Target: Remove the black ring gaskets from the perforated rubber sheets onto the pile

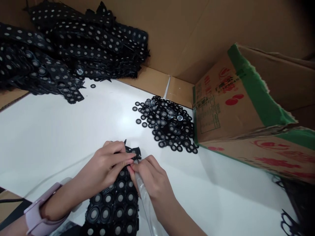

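my left hand (112, 162) is pinched closed on the far end of the sheet (120, 198), which runs back toward me over the table (98, 118). my right hand (152, 175) curls in beside it, by the clear tube (147, 200); how firmly it grips, i can't tell.

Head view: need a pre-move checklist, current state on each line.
1. Left hand on the black sheet: ok, fingers at its far end.
2. Right hand close beside the left: ok, fingertips meet at that end.
3. What the right hand grips: cannot tell, fingertips hide it.
4. Ring pile clear of both hands: ok, beyond them, next to the cardboard box.
5. All loose rings together: not ok, a stray ring lies by the stacked sheets.
6. Scissors away from hands: ok, near the right edge of the picture.
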Demonstrator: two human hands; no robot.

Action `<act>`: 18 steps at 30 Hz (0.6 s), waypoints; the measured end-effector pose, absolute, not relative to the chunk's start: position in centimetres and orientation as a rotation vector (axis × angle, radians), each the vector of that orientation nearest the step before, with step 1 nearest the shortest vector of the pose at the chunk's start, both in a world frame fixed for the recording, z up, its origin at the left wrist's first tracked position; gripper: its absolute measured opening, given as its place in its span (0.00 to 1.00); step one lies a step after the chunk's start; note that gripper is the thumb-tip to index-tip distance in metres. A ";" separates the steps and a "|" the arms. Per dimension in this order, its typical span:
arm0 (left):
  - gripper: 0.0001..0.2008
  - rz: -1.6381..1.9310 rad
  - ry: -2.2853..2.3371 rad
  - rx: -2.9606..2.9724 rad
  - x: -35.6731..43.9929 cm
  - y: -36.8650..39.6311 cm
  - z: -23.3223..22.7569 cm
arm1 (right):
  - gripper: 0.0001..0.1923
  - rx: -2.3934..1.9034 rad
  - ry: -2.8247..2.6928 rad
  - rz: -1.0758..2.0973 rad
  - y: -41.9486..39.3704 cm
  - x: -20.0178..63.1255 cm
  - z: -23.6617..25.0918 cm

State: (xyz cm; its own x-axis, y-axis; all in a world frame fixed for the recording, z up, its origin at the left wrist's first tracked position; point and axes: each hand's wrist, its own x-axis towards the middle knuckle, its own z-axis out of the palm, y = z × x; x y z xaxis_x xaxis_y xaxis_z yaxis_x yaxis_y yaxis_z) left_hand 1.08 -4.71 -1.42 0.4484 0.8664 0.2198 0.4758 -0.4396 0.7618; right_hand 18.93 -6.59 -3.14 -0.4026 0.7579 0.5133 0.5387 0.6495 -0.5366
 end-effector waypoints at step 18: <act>0.14 0.632 1.683 2.330 0.3 -8.6 -0.6 | 0.08 -1.122 -1.785 0.853 -7.3 21.5 -1.9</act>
